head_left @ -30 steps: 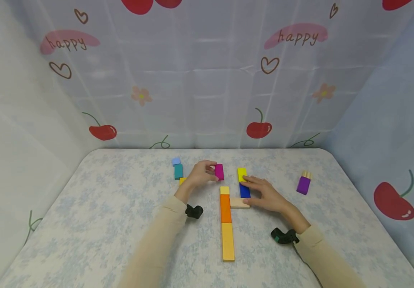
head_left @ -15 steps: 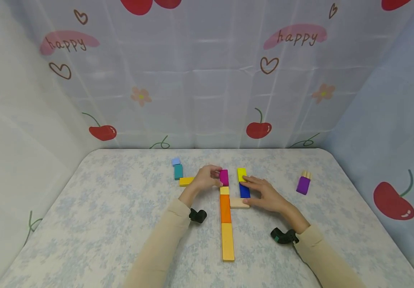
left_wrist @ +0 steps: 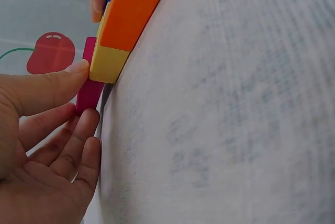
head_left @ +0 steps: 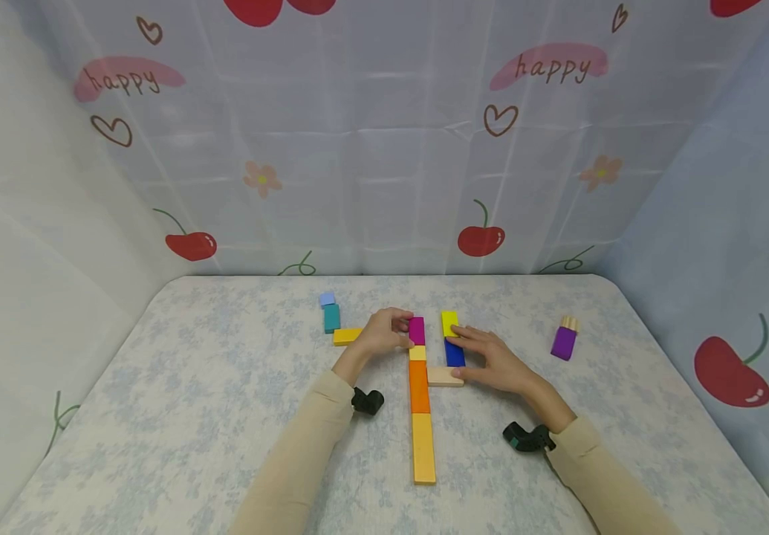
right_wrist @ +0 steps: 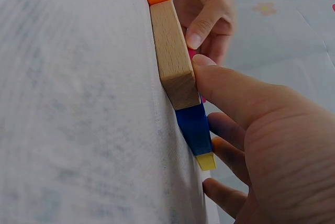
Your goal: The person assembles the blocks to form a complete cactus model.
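My left hand (head_left: 382,332) pinches a magenta block (head_left: 417,331) between thumb and fingers. The block lies flat at the far end of a column, against a small pale yellow block (head_left: 417,354). Below that come an orange block (head_left: 420,386) and a long yellow-orange block (head_left: 423,449). My right hand (head_left: 494,362) rests over the side branch: its thumb touches a plain wooden block (right_wrist: 173,51), and its fingers touch the blue block (right_wrist: 194,130) and the yellow block (head_left: 449,323). The wooden block abuts the orange one.
Left of the column lie a yellow-orange block (head_left: 347,337), a teal block (head_left: 332,319) and a light blue block (head_left: 327,299). A purple block (head_left: 563,344) with thin pale sticks at its end lies on the right. Printed curtains (head_left: 384,171) stand behind the table (head_left: 190,416).
My left hand has brought the magenta block nearer and slightly right, down against the small pale yellow block. The left yellow-orange block has come into fuller view. My right hand has stayed in place.
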`<state>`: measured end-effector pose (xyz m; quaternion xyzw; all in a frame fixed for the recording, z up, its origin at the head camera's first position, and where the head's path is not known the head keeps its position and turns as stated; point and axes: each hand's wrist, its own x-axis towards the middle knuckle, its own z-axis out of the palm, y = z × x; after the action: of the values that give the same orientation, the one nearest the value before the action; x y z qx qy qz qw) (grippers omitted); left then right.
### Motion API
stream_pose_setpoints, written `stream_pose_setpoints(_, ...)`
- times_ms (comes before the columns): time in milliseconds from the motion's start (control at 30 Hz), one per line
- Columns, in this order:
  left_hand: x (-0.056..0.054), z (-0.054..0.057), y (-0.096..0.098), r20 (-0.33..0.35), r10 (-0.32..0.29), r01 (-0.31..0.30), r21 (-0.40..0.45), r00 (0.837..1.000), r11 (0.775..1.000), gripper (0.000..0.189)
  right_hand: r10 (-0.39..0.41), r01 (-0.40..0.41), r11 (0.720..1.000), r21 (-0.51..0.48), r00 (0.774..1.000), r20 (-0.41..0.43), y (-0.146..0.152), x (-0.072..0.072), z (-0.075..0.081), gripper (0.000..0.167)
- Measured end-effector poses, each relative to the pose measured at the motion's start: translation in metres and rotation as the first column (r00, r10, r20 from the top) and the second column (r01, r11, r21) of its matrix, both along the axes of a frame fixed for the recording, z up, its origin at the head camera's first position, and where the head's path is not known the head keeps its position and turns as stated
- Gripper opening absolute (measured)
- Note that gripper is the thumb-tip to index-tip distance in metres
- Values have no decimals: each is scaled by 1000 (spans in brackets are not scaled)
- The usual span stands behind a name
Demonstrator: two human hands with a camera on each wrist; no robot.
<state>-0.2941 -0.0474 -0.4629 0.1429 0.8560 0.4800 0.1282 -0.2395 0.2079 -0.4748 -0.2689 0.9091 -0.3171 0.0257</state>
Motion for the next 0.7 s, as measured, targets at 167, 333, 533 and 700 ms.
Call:
stream_pose_setpoints(167,-1,-1,-1,-3,-7,7,-3,1000,1000,54,-1,1,1000,6,1000,2,0,-1,-1,62)
stream_pose_setpoints(333,-2,-2,-1,2,-12,12,-13,1000,1000,54,-2,2,1000,11,1000,5,1,-2,-2,63)
stream_pose_setpoints(533,-3,-2,-1,6,-17,17,-28,1000,999,53,0,0,1000,8,1000,2,1,-1,-2,62)
stream_pose_setpoints(700,-3,-2,-1,-4,-30,29,-35,1000,999,53,-1,1,1000,5,1000,5,1,-1,-1,62)
